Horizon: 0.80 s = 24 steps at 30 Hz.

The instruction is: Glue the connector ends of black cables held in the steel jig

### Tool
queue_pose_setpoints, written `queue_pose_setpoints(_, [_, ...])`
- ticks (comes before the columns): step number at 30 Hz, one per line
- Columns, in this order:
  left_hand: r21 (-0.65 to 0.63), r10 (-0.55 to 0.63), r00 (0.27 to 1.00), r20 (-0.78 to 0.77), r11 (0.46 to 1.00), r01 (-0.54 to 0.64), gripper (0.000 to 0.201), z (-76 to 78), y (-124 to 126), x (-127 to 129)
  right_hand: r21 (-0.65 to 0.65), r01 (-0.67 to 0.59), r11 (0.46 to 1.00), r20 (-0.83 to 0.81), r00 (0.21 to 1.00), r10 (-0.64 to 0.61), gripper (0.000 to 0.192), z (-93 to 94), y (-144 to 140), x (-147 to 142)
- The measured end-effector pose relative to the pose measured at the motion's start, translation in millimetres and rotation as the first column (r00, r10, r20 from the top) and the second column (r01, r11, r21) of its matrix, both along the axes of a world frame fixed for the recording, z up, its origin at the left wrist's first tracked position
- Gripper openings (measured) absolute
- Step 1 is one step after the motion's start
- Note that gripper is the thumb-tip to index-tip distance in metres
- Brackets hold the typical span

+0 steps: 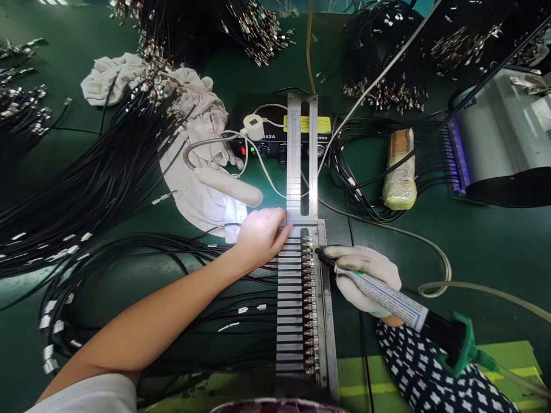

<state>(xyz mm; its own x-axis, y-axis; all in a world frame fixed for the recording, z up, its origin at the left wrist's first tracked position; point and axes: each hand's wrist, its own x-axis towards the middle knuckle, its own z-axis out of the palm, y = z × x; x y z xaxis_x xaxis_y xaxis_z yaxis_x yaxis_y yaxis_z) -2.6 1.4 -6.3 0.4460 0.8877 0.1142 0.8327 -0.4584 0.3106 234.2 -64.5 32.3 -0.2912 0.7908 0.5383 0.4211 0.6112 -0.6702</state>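
A long metal slotted jig [289,312] runs from the table's front edge toward the back. Black cables lie in its slots, with a row of small metal connectors [308,292] along its right side. My left hand [259,234], bare, rests at the jig's upper left, fingers curled and thumb touching the metal edge; whatever is pinched there is hidden. Wrapped in a white glove, my right hand [365,278] grips a dispensing syringe [383,295] with a green adapter [462,347] and an air tube. Its black tip is at the connectors near the top of the row.
Behind the jig stands a black dispenser controller [269,137]. A lamp on a bendy neck [230,186] lights the left hand. Cable bundles [99,172] and a white cloth [189,201] lie left. At right are a taped block [399,169] and a grey machine with purple light [508,137].
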Motion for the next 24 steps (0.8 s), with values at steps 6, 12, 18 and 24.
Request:
queue_pose_setpoints(6, [0.005, 0.003, 1.000, 0.008, 1.000, -0.003, 0.022, 1.4, -0.4, 1.0, 0.011, -0.024, 1.000, -0.004, 1.000, 0.024, 0.017, -2.1, -0.3, 2.4])
queue_pose_setpoints(12, [0.013, 0.001, 1.000, 0.015, 1.000, -0.001, 0.021, 0.9, -0.3, 0.8, 0.016, -0.036, 0.999, -0.017, 0.999, 0.036, 0.018, -4.5, -0.8, 3.9])
queue_pose_setpoints(18, [0.007, 0.003, 1.000, 0.008, 1.000, -0.003, 0.022, 0.2, -0.2, 0.1, 0.014, -0.031, 0.999, -0.021, 0.999, 0.032, 0.017, -3.3, -0.8, 2.4])
queue_pose_setpoints(24, [0.011, -0.003, 1.000, 0.004, 1.000, 0.003, 0.023, -0.3, 0.1, 0.0, 0.009, -0.021, 1.000, -0.020, 1.000, 0.021, 0.016, -3.1, -0.6, 2.6])
